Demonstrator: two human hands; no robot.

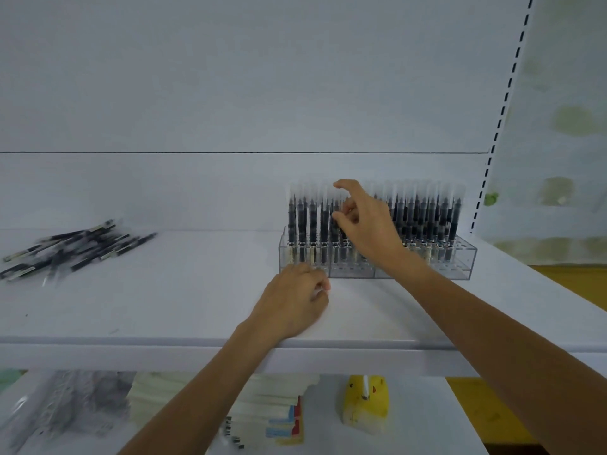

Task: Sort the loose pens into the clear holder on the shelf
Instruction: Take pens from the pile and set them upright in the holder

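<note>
Left hand (295,298), curled at the clear holder (423,272)'s front corner, grasp indeterminate, sits nearer the loose pens (69,252) lying slantwise well leftward; right hand (366,224) pinches an upright pen (334,233) in that holder.

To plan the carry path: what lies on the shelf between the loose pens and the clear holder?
Nothing. In the head view, only bare white shelf lies between the loose pens and the clear holder.
</note>
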